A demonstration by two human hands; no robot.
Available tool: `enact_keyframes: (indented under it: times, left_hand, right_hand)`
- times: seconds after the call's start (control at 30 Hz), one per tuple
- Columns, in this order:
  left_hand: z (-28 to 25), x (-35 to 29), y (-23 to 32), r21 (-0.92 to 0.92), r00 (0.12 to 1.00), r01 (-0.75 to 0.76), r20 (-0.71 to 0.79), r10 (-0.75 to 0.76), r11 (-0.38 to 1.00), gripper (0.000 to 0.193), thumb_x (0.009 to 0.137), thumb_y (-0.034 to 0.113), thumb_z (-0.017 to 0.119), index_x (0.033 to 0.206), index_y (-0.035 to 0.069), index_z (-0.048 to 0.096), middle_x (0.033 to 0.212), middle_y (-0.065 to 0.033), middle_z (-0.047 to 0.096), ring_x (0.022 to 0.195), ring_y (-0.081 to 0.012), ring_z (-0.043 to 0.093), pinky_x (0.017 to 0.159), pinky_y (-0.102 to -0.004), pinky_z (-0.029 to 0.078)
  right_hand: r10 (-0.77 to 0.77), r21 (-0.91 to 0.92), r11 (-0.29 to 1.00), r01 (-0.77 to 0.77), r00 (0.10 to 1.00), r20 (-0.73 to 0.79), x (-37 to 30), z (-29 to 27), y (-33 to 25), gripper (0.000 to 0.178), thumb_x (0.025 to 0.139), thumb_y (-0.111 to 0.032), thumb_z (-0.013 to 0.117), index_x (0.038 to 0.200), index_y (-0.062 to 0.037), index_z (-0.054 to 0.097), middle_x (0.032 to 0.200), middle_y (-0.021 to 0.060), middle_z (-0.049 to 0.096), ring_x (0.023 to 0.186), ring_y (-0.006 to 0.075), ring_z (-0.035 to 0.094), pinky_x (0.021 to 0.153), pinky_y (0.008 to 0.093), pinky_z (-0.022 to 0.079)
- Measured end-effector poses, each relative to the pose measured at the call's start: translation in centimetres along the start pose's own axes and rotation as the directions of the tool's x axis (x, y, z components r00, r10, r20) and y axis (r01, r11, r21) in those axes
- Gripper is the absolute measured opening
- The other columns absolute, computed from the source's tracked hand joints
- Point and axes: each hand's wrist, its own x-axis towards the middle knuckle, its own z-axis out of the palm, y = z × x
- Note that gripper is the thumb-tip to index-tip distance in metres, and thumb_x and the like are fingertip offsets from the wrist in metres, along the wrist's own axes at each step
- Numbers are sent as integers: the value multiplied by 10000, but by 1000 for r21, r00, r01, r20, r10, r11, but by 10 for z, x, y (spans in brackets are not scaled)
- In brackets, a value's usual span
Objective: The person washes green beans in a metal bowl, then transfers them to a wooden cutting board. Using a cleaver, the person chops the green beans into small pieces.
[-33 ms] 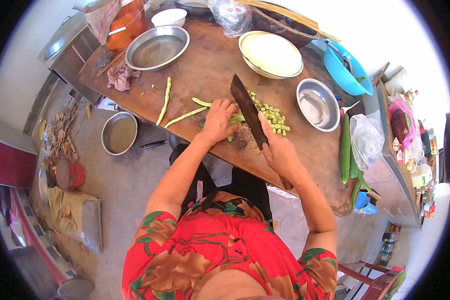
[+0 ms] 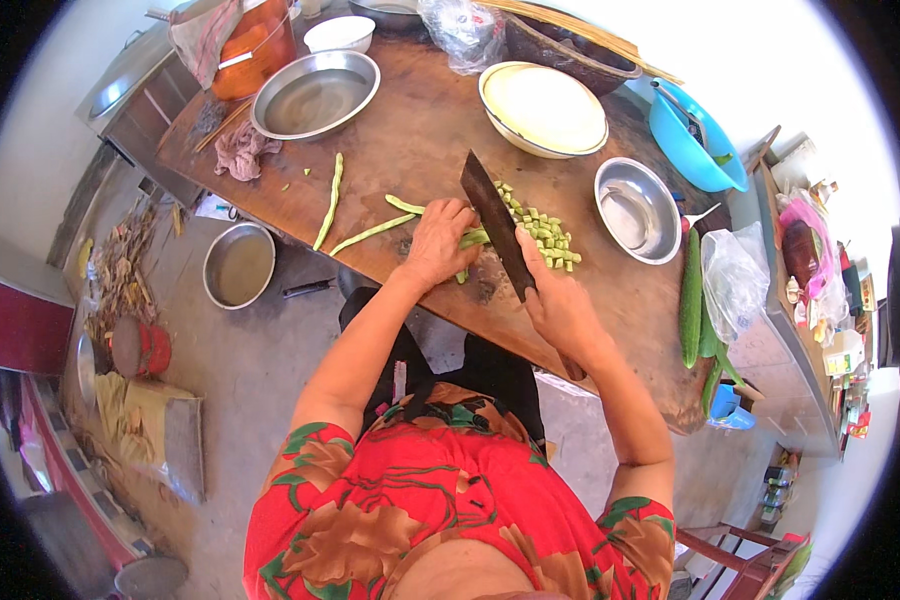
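Note:
My right hand (image 2: 562,308) is closed round a large dark kitchen knife (image 2: 494,215), whose broad blade points away from me over the wooden table. Just left of the blade, my left hand (image 2: 438,245) presses down on green beans (image 2: 475,237), its fingers curled over them. Small cut bean pieces (image 2: 544,236) lie heaped along the right side of the blade. Two long beans stick out to the left of my left hand, one of them a pale green bean (image 2: 375,233). A separate whole bean (image 2: 330,203) lies farther left.
Around the table (image 2: 420,110) stand a water-filled metal basin (image 2: 315,95), a cream enamel bowl (image 2: 542,105), a steel bowl (image 2: 637,212) and a blue basin (image 2: 692,150). Cucumbers (image 2: 690,300) and a plastic bag (image 2: 732,280) lie at the right edge. Another basin (image 2: 239,266) sits below the left edge.

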Motion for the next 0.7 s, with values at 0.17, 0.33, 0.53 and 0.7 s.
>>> enact_keyframes:
  times: [0.17,0.33,0.53,0.7]
  left_hand:
    - [3,0,-2,-70,999,47,30,-45,996,330,672,109,756,956,52,598,1031,-114,541,1053,-342,499,899,-429,439]
    - [3,1,-3,-106,997,66,57,-60,992,313,682,77,754,949,38,596,1002,-123,532,1042,-351,498,895,-429,446]
    - [4,-2,-4,-150,996,80,54,-73,985,300,700,64,753,947,39,585,1030,-129,537,1061,-359,501,902,-428,449]
    - [2,-3,-5,-138,998,48,39,-43,989,342,711,108,779,989,55,587,1065,-132,539,1073,-352,502,916,-429,441]
  right_hand:
    - [-13,-134,991,18,999,35,0,9,-3,843,826,1,506,1565,-188,149,804,278,638,728,484,606,673,563,465]
    - [-47,-109,993,56,996,76,20,10,-3,853,807,23,492,1566,-157,145,798,278,636,720,479,611,669,559,470]
    - [-44,-138,989,52,997,60,47,34,6,855,811,20,488,1569,-183,148,811,275,640,728,476,616,701,540,483]
    - [-15,22,1000,15,1000,-2,51,17,20,840,842,-19,503,1568,-244,146,808,285,627,769,473,615,743,532,475]
